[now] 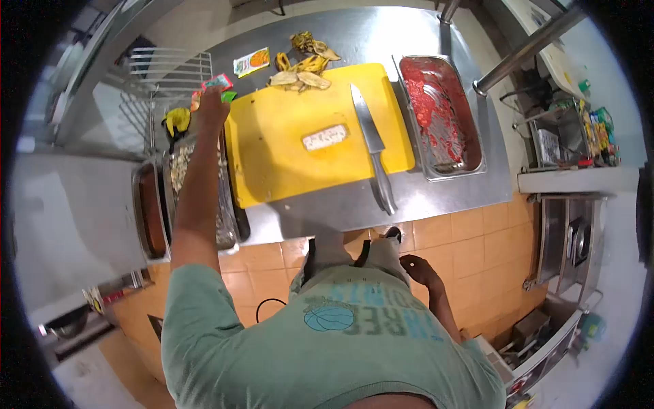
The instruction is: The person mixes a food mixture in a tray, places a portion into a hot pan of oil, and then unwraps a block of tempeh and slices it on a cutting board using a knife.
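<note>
My left hand [212, 102] reaches to the far left of the steel table, over some small colourful packets [218, 83]; its fingers are too small and hidden to read. Down at my side, beyond the table's near edge, hangs my right hand [418, 269], its fingers loosely curled and hard to make out. On the yellow cutting board [272, 146] lie a small whitish block [325, 138] and a large knife [368, 126], whose handle reaches past the board's near edge. Banana peels [306, 68] rest at the board's far edge.
A metal tray with red residue [443, 112] stands right of the board. Left of it are a tray of chopped pieces [180, 167] and a reddish-brown tray [150, 204]. A packet [251, 62] lies behind the board. A wire rack [174, 68] stands at the far left.
</note>
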Action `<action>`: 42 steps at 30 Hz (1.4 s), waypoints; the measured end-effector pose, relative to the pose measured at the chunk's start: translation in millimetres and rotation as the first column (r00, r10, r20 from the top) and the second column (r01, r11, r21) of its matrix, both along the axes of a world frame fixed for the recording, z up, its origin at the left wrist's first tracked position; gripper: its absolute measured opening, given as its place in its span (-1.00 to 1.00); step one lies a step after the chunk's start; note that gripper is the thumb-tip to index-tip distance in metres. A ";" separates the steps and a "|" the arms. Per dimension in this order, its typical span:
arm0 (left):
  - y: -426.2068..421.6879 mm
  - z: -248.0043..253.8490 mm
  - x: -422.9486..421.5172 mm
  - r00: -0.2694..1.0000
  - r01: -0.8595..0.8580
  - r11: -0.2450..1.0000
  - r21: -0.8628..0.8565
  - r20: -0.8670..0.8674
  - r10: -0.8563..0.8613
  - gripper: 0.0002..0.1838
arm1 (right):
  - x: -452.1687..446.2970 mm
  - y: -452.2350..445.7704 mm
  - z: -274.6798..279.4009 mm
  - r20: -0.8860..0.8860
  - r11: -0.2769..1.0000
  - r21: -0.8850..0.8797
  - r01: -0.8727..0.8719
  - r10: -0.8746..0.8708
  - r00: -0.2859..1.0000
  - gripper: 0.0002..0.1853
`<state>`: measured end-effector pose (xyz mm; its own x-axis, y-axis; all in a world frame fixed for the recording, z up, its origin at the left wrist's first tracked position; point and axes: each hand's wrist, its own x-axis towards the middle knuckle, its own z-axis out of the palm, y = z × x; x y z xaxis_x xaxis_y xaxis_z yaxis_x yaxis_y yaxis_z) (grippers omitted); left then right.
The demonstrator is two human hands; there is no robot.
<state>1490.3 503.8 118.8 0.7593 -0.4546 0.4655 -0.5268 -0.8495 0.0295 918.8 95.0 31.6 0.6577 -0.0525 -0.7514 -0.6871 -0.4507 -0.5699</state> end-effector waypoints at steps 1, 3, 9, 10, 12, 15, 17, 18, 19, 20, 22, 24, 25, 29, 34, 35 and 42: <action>7.4 -3.1 20.7 0.998 0.053 0.996 0.065 -0.021 -0.052 -0.54 | -0.5 16.3 -0.2 -0.051 0.992 0.007 0.128 -0.127 0.991 -0.65; 14.5 -10.7 55.3 0.996 0.056 0.975 0.215 -0.081 -0.039 -0.51 | -5.6 38.5 -5.3 -0.010 0.976 0.024 0.218 -0.217 0.976 -0.66; 17.3 -18.1 111.4 0.945 0.044 0.851 0.523 -0.297 0.133 -0.45 | -29.5 80.6 -7.9 -0.023 0.934 0.005 0.356 -0.356 0.934 -0.68; 10.9 -10.9 108.5 0.945 0.064 0.836 0.545 -0.303 0.126 -0.50 | -31.7 84.5 -5.7 -0.019 0.924 -0.041 0.379 -0.380 0.925 -0.70; 3.0 5.0 105.2 0.943 0.092 0.801 0.592 -0.311 0.121 -0.59 | -33.1 90.3 -9.4 0.018 0.926 -0.058 0.373 -0.373 0.928 -0.69; 4.8 11.7 107.8 0.964 0.154 0.869 0.471 -0.265 -0.027 -0.75 | -29.3 94.1 -17.8 0.062 0.932 -0.091 0.351 -0.346 0.936 -0.68; -1.5 23.4 103.1 0.968 0.135 0.862 0.488 -0.250 -0.010 -0.84 | -23.7 97.2 -23.7 0.104 0.937 -0.129 0.325 -0.313 0.944 -0.68; -5.8 29.3 98.8 0.970 0.127 0.859 0.496 -0.243 -0.003 -0.87 | -15.9 100.1 -15.2 0.159 0.929 -0.120 0.351 -0.331 0.930 -0.69; -5.3 28.8 97.7 0.971 0.193 0.856 0.480 -0.218 -0.097 -0.88 | -11.8 99.7 -12.8 0.181 0.949 -0.114 0.294 -0.271 0.945 -0.70; -4.4 28.5 96.3 0.964 0.257 0.847 0.466 -0.189 -0.189 -0.89 | -6.9 97.6 -10.9 0.206 0.966 -0.110 0.234 -0.208 0.956 -0.70; -6.3 29.9 83.7 0.940 0.329 0.809 0.486 -0.092 -0.327 -0.90 | 20.2 95.0 17.8 0.181 0.982 -0.116 0.151 -0.129 0.975 -0.70; -26.9 32.3 45.4 0.903 0.338 0.760 0.555 0.034 -0.427 -0.90 | 60.3 94.3 68.9 0.200 0.966 0.040 0.255 -0.258 0.945 -0.71; -35.3 26.4 28.0 0.894 0.339 0.744 0.575 0.050 -0.446 -0.89 | 78.0 95.8 94.1 0.394 0.947 0.053 0.317 -0.311 0.865 -0.72; -89.4 20.9 -75.2 0.934 0.356 0.836 0.418 -0.115 -0.340 -0.88 | 146.1 96.9 123.4 0.844 0.700 -0.422 0.576 0.071 0.532 -0.62; -108.7 29.0 -121.1 0.915 0.327 0.837 0.439 -0.369 -0.164 -0.64 | 188.9 84.7 98.1 0.717 0.712 -0.506 0.487 0.034 0.696 -0.36; -110.0 43.9 -129.9 0.899 0.318 0.839 0.442 -0.422 -0.118 -0.57 | 192.3 82.7 95.8 0.692 0.743 -0.493 0.453 0.020 0.721 -0.34; -152.6 30.4 -147.7 0.730 0.498 0.859 -0.121 -0.477 -0.490 -0.38 | 196.3 72.3 92.3 0.711 0.843 -0.379 0.382 0.001 0.703 -0.31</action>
